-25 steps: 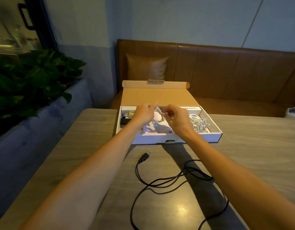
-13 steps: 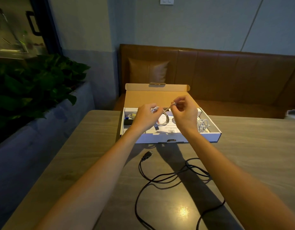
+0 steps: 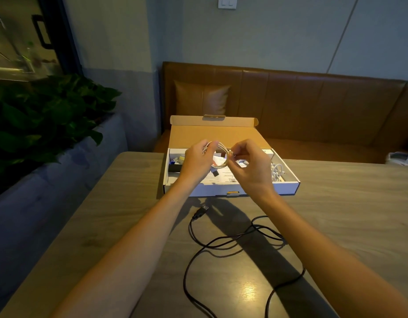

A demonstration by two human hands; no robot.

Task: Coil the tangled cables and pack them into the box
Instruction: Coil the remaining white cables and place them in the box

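Now above the box: your left hand grips the white coil, your right hand pinches its end (light, springy, probably); clamp all loops; black cable lies uncoiled on the desk

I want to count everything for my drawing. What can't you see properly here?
Head view:
The black cable: other end runs off the bottom edge.
The held coil: partly behind the left hand; its tip pinched inside the right hand.
The box: small things at its left are dim, half behind the left hand.
The paper: print too small to read.
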